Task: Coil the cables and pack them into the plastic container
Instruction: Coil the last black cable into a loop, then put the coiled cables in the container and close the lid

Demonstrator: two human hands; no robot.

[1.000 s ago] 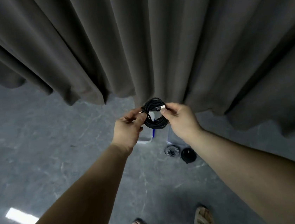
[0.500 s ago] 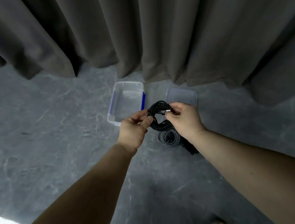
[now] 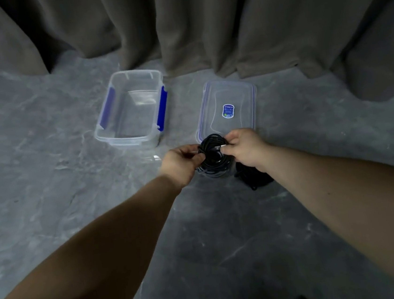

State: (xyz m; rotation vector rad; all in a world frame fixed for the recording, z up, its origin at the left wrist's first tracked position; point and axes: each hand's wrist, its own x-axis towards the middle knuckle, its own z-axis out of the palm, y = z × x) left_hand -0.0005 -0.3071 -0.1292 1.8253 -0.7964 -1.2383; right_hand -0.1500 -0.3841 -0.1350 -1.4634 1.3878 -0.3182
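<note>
Black cable coil (image 3: 212, 155): a round bundle of many loops held up above the floor between both hands, in front of the near edge of the lid; its open face is turned toward the camera, and a pale plug end lies across its upper part, pointing roughly left to right.
Left hand (image 3: 180, 162): fingers curled round the coil's left side, thumb on top.
Right hand (image 3: 246, 148): fingertips pinching the plug end and the coil's right side.
Grey cable coil (image 3: 212, 173): on the floor directly under the held coil, mostly hidden by it.
Second black bundle (image 3: 254, 179): on the floor under the right wrist; its shape is hard to make out.
Plastic container (image 3: 132, 107): clear, with blue side clips, long axis running away from the camera, left of the hands; nothing in it.
Lid (image 3: 229, 107): lying flat to the container's right, apart from it, with a blue sticker at its centre.
Floor (image 3: 47, 178): grey marbled surface.
Curtain (image 3: 201, 21): grey-brown folds reaching the floor behind the container and lid.
</note>
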